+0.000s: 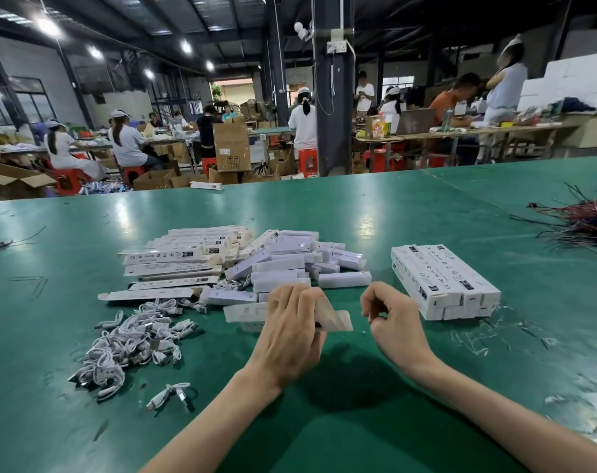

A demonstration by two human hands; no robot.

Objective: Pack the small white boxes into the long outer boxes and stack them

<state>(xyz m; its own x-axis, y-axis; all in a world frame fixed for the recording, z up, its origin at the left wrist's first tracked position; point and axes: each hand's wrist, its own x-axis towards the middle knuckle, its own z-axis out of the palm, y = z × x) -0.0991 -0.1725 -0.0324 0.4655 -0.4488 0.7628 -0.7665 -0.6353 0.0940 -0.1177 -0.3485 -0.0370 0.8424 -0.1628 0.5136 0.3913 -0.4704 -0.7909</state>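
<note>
My left hand (292,332) grips a long white outer box (334,319) lying across it, its right end flap open. My right hand (391,315) hovers just right of that open end, fingers curled and pinched; I cannot make out anything between them. Behind my hands lies a loose heap of small white boxes (300,264). Left of the heap is a pile of flat, unfilled outer boxes (184,257) with printed labels. To the right stands a neat stack of packed outer boxes (444,281), two layers high.
A tangle of white USB cables (133,343) lies at the front left on the green table (358,421). A bundle of dark wires (583,220) sits at the far right. Beyond the table's far edge, people work at benches among cardboard cartons.
</note>
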